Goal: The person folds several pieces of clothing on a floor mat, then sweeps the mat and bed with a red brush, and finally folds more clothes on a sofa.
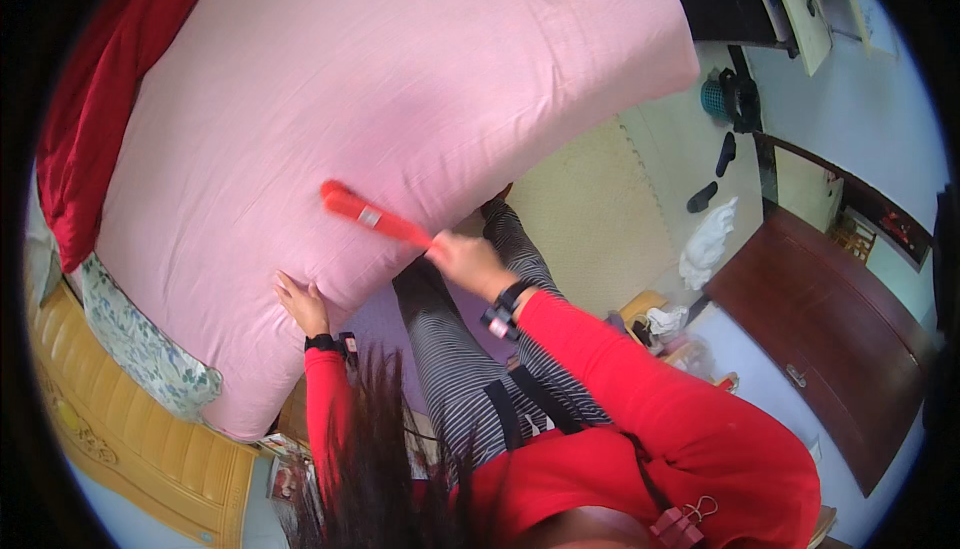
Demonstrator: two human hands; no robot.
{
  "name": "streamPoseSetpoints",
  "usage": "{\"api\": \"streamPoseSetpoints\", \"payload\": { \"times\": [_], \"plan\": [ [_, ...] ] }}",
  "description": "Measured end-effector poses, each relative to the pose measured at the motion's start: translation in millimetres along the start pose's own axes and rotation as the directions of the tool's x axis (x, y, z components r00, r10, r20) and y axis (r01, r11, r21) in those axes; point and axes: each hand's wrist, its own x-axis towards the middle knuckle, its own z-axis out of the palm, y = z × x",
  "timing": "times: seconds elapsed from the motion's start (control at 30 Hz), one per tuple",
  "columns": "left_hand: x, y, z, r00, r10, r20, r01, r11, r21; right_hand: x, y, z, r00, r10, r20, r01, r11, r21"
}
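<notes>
A pink bed sheet (420,99) covers the mattress before me, with creases along its near edge. My right hand (469,260) grips the handle of a red bed brush (371,217), whose head lies over the sheet; whether its bristles touch the cloth I cannot tell. My left hand (304,305) rests on the sheet near the mattress edge, fingers spread and holding nothing. A dark red blanket (112,99) lies along the left side of the bed. Below it is a pillow (142,339) with a leaf print, by the headboard.
A carved wooden headboard (135,429) borders the bed at lower left. Foam mats (600,204) cover the floor beside my legs. To the right are black slippers (703,197), a white plastic bag (709,241), a teal basket (715,99) and a dark wooden door (817,339).
</notes>
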Motion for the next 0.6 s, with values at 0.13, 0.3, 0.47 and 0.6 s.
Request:
{"api": "streamPoseSetpoints", "payload": {
  "times": [0.13, 0.3, 0.47, 0.6],
  "plan": [
    [2, 91, 4, 0.996, 0.071, 0.053, -0.073, 0.997, 0.037, 44, 168, -154, 0.957, 0.067, -0.281, -0.058, 0.998, 0.04],
    [60, 263, 14, 0.988, 0.087, 0.124, -0.095, 0.994, 0.058, 56, 296, -380, 0.624, 0.324, -0.711, -0.413, 0.909, 0.052],
    [86, 333, 21, 0.978, -0.055, 0.199, 0.02, 0.985, 0.173, 47, 227, -335, 0.722, 0.229, -0.653, -0.238, 0.968, 0.076],
    [87, 330, 16, 0.975, -0.076, 0.21, 0.047, 0.989, 0.138, 64, 192, -229, 0.943, -0.005, -0.333, -0.027, 0.995, -0.092]
  ]
}}
